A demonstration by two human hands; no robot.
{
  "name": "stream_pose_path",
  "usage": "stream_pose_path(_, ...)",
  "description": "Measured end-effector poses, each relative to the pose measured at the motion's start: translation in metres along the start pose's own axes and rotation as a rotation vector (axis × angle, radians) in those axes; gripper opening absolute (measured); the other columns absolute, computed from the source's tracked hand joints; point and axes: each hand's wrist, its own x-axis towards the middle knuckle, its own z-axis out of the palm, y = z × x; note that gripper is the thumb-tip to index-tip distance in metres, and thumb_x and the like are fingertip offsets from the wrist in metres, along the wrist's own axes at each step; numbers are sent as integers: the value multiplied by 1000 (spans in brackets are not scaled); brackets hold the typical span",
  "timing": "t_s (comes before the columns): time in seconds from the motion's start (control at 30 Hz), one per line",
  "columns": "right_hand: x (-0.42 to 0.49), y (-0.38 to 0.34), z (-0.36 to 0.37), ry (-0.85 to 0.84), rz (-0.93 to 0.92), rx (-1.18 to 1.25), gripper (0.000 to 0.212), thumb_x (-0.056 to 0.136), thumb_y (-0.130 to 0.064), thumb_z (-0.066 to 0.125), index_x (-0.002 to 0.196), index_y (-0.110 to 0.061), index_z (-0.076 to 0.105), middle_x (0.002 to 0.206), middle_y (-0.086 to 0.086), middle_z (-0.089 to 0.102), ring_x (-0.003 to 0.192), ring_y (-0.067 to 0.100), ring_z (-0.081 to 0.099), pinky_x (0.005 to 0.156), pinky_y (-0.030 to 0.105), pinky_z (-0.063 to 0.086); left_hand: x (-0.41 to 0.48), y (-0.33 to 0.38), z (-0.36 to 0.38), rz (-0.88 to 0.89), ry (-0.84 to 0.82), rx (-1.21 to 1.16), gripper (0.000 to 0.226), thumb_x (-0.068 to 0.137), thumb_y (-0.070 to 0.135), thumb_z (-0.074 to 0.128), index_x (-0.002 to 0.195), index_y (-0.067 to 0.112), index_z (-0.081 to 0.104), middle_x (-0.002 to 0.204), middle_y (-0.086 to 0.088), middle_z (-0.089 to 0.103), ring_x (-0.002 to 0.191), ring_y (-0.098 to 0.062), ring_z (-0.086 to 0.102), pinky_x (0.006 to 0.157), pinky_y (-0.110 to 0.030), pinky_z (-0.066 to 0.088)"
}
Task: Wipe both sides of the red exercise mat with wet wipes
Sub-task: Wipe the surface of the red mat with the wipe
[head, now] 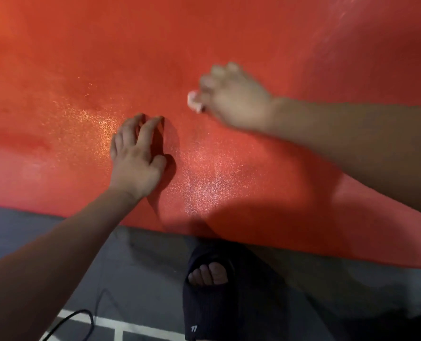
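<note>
Here, the damp red mat (pixel 229 33) covers grey floor (pixel 32 222), left hand (pixel 135 156) spread on it, right hand (pixel 231 97) gripping a wipe (pixel 193 100).

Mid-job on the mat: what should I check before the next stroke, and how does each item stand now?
1. Wipe gripped by right hand: ok.
2. Left hand bracing the mat: ok, fingertips on it.
3. Wipe touching the mat: cannot tell, blurred.
4. Mat flat where visible: ok.
5. Slipper off the mat: ok, on the floor at its near edge.
6. Other side wiped: cannot tell.
</note>
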Motion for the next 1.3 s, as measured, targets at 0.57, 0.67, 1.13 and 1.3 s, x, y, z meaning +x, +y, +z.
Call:
stream_pose_path(0.57, 6, 80, -2, 36, 298, 3, 30, 95, -23, 46, 117, -22, 67, 103, 12, 60, 104, 39, 55, 83, 47, 42, 74, 30, -1, -68, 66, 133, 53, 99, 67, 41, 107, 18, 59, 135, -11, 43, 128, -37, 35, 109, -58, 30)
stream_pose_path(0.67, 4, 80, -3, 47, 567, 15, 32, 93, -22, 44, 114, -24, 67, 106, 10, 60, 106, 39, 55, 84, 45, 41, 87, 33, -3, -98, 74, 214, 53, 93, 70, 48, 98, 18, 56, 127, -12, 44, 125, -38, 38, 106, -59, 31)
stream_pose_path(1.13, -29, 143, -12, 68, 637, -54, 33, 93, -23, 43, 113, -24, 68, 103, 14, 58, 106, 41, 53, 85, 48, 40, 110, 42, -1, -7, 40, 88, 78, 79, 61, 39, 155, 48, 27, 165, -5, 21, 154, -31, 11, 123, -61, 7)
stream_pose_path(1.3, -42, 76, -5, 5, 287, 113, 29, 88, -19, 51, 113, -18, 64, 98, 9, 58, 94, 35, 57, 76, 42, 42, 108, 39, 4, 33, 52, 80, 76, 83, 51, 38, 158, 46, 23, 168, -4, 17, 156, -28, 5, 124, -61, 4)
